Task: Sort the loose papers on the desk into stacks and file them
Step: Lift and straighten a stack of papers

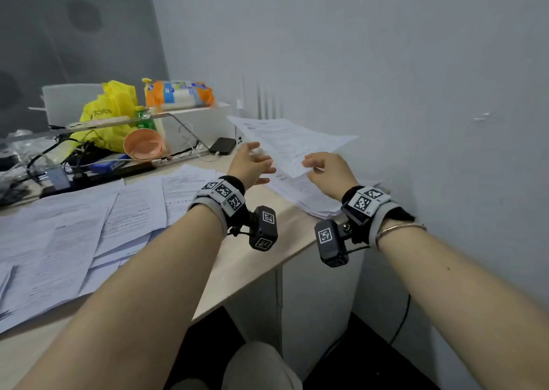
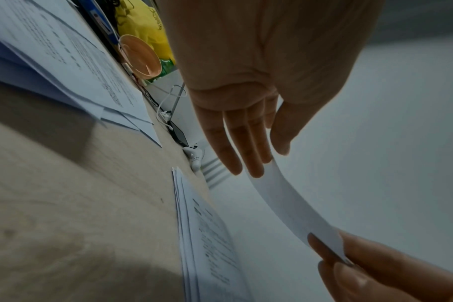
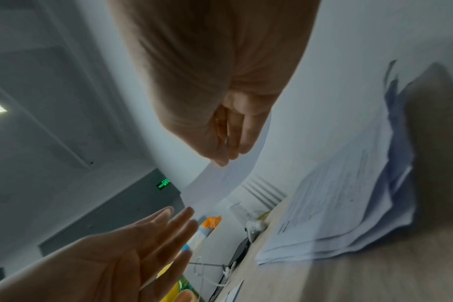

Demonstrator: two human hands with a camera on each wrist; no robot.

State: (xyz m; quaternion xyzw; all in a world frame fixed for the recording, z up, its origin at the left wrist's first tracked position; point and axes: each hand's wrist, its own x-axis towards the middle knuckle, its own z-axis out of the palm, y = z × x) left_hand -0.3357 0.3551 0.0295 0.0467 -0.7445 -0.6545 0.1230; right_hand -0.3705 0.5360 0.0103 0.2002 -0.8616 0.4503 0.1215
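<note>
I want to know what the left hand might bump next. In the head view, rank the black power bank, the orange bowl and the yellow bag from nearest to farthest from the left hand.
Measured from the left hand:
1. Black power bank, just beyond and left of the fingers.
2. Orange bowl, farther left, tipped on its side.
3. Yellow bag, behind the bowl, farthest back left.

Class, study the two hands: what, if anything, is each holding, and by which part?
The right hand pinches a sheet of paper by its near edge. The left hand is open, fingers at the sheet's left edge, gripping nothing.
</note>
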